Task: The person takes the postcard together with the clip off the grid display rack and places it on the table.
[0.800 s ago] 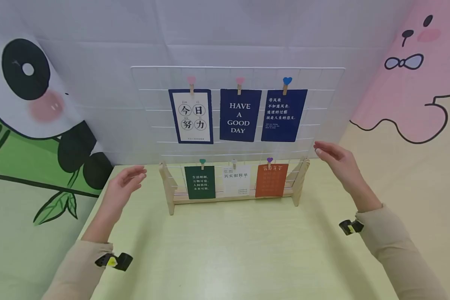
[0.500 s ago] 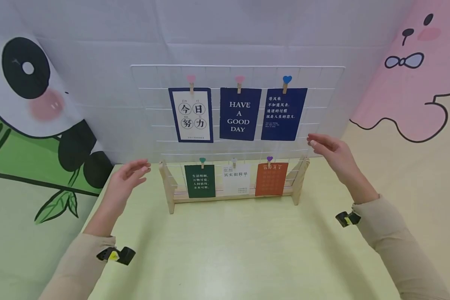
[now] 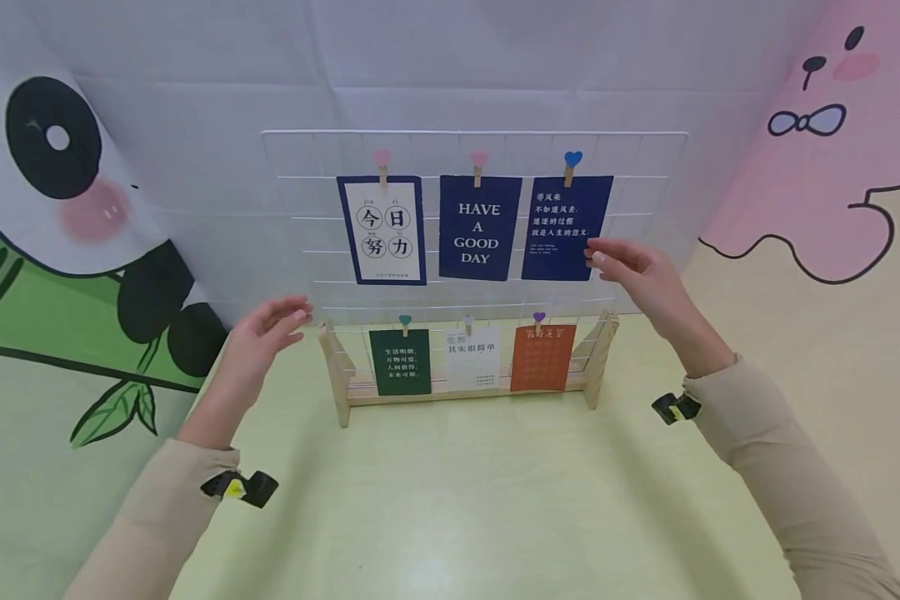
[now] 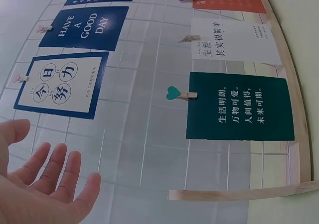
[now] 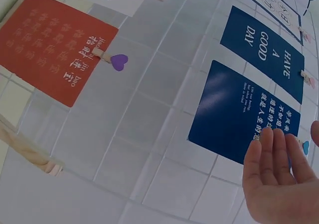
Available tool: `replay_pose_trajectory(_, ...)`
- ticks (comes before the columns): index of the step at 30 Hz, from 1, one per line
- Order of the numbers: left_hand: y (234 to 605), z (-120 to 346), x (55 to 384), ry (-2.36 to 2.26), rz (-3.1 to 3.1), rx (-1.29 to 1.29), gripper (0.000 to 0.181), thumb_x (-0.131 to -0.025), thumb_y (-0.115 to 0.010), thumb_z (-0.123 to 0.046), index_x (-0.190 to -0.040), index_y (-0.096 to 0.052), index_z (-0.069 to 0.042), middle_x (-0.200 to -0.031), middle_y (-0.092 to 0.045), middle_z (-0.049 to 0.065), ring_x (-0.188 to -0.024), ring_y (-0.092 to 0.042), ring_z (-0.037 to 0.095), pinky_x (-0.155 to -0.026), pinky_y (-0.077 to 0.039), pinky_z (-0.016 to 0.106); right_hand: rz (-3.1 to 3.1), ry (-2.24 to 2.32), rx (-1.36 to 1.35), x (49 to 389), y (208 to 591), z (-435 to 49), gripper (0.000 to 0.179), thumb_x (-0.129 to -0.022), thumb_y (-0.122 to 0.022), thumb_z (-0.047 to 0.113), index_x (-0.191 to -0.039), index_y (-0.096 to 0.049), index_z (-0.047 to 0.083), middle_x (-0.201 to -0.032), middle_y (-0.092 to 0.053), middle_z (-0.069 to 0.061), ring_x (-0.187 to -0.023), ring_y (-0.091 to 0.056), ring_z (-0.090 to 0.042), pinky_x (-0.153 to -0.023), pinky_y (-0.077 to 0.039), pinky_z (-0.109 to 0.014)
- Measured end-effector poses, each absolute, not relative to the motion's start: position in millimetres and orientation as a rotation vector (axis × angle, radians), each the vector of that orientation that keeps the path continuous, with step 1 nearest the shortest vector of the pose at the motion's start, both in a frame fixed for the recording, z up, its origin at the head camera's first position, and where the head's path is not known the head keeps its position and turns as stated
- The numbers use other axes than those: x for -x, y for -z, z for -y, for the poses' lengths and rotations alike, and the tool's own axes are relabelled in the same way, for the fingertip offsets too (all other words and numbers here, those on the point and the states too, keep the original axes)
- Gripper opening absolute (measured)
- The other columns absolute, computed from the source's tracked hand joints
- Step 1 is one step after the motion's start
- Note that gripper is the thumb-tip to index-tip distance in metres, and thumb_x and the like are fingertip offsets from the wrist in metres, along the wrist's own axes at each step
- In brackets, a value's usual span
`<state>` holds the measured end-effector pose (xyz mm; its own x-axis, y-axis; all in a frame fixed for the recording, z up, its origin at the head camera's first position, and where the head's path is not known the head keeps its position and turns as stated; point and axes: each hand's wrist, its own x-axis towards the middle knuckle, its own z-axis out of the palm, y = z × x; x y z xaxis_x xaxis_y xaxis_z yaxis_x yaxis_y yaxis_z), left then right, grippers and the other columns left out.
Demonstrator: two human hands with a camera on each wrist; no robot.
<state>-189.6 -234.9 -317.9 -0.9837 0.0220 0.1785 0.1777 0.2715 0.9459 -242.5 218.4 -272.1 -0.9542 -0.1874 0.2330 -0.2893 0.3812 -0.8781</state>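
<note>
A white wire grid (image 3: 487, 300) stands upright in a wooden base (image 3: 465, 397). Heart-topped clothespins hold cards on it in two rows. Up top hang a white card with a blue border (image 3: 387, 233), a "HAVE A GOOD DAY" card (image 3: 480, 227) and a blue text card (image 3: 562, 229) under a blue-heart clothespin (image 3: 572, 167). Below are a green card (image 3: 401, 363), a white card (image 3: 472, 360) and an orange card (image 3: 542, 358). My right hand (image 3: 641, 283) overlaps the blue text card's lower right corner, fingers relaxed, holding nothing. My left hand (image 3: 251, 350), also relaxed, is left of the grid.
The grid stands on a pale wooden table (image 3: 450, 483), near a white cloth backdrop (image 3: 450, 50). Cartoon figures cover the left wall and a pink bear (image 3: 795, 167) the right. Each sleeve wears a black wrist camera (image 3: 238, 487).
My right hand has moved left and up, from beside the grid to the blue text card's corner. My left hand has risen and shifted right toward the grid. The cards hang as before.
</note>
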Motion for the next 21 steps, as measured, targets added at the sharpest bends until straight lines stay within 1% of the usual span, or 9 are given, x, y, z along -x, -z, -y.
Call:
replay_pose_trajectory(4,314,230,192,1.812,2.400,0.161,0.051,-0.088,-0.050,-0.035,-0.125,-0.041,-0.001,-0.119,-0.048,0.007,-0.106,-0.047,0.013,-0.089,-0.040,0.025,2.510,-1.637,-0.468,245,263,-208,0.048,-0.090,-0.048,0.035,-0.127,-0.046,0.005,-0.122,-0.050,-0.013,-0.108,-0.048,-0.026,-0.092,-0.036,-0.042)
replay_pose_trajectory(7,310,226,195,1.796,2.411,0.151,0.051,-0.088,-0.050,-0.036,-0.125,-0.041,-0.002,-0.120,-0.048,0.009,-0.108,-0.046,0.015,-0.091,-0.039,0.029,2.491,-1.653,-0.500,248,256,-199,0.046,-0.090,-0.049,0.034,-0.126,-0.047,0.005,-0.120,-0.051,-0.011,-0.106,-0.049,-0.021,-0.091,-0.038,-0.036)
replay_pose_trajectory(12,304,220,201,1.786,2.415,0.153,0.050,-0.088,-0.050,-0.035,-0.126,-0.041,-0.003,-0.121,-0.047,0.009,-0.109,-0.045,0.017,-0.093,-0.037,0.035,2.459,-1.687,-0.572,253,248,-184,0.045,-0.089,-0.051,0.031,-0.125,-0.048,0.005,-0.119,-0.052,-0.010,-0.104,-0.051,-0.018,-0.088,-0.041,-0.029)
replay_pose_trajectory(15,302,217,204,1.784,2.415,0.168,0.050,-0.089,-0.050,-0.034,-0.126,-0.041,-0.002,-0.122,-0.047,0.010,-0.109,-0.044,0.018,-0.094,-0.035,0.038,2.431,-1.720,-0.613,256,243,-175,0.044,-0.089,-0.052,0.030,-0.124,-0.049,0.005,-0.117,-0.053,-0.010,-0.102,-0.052,-0.018,-0.087,-0.042,-0.028)
replay_pose_trajectory(17,301,216,206,1.796,2.408,0.176,0.049,-0.090,-0.049,-0.033,-0.127,-0.041,-0.002,-0.122,-0.046,0.011,-0.110,-0.043,0.020,-0.094,-0.034,0.040,2.418,-1.740,-0.634,258,240,-169,0.042,-0.089,-0.052,0.029,-0.123,-0.050,0.005,-0.116,-0.054,-0.010,-0.102,-0.052,-0.019,-0.088,-0.041,-0.030)
replay_pose_trajectory(21,301,213,209,1.805,2.415,0.160,0.050,-0.089,-0.050,-0.033,-0.126,-0.040,-0.001,-0.123,-0.045,0.012,-0.111,-0.042,0.021,-0.095,-0.034,0.040,2.400,-1.773,-0.677,262,232,-155,0.040,-0.089,-0.053,0.026,-0.122,-0.051,0.003,-0.113,-0.055,-0.012,-0.102,-0.052,-0.020,-0.089,-0.040,-0.033)
